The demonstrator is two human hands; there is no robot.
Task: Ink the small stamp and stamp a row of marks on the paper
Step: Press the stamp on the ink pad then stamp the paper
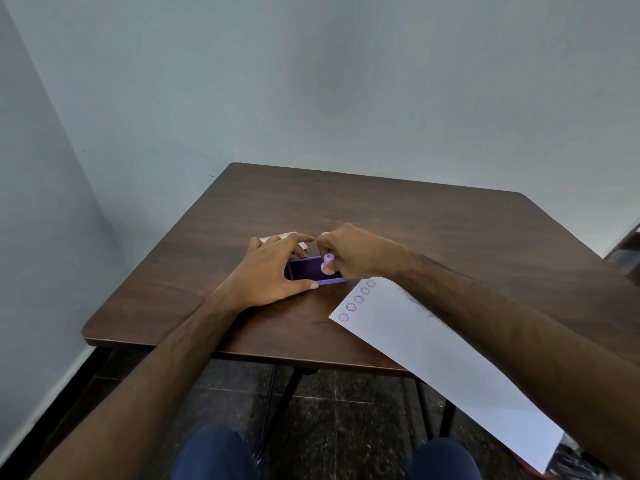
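Purple ink pad (pixel 317 271) open near the middle of the dark wood-grain table (pixel 398 216), dark inked surface facing up. Left hand (pixel 273 271) spread over its left end, thumb along the near edge, fingers reaching across the far edge, steadying the case against the tabletop. Right hand (pixel 349 252) closed around the small lilac stamp (pixel 328 264), pinched between thumb and fingers, lower end pressed down onto the right part of the pad; a bit of the same lilac peeking out above the knuckles. Something white (pixel 282 237) just behind the left hand, mostly hidden by the fingers, kind not clear. Sheet of white paper (pixel 433 358) to the right of the pad, lying at an angle, near end hanging off the table's front edge, partly under the right forearm. Row of five purple flower-shaped marks (pixel 356 300) along the paper's left edge, those toward the pad fainter. Below the table, dark tiled floor (pixel 346 403) and blue-trousered knees (pixel 214 455).
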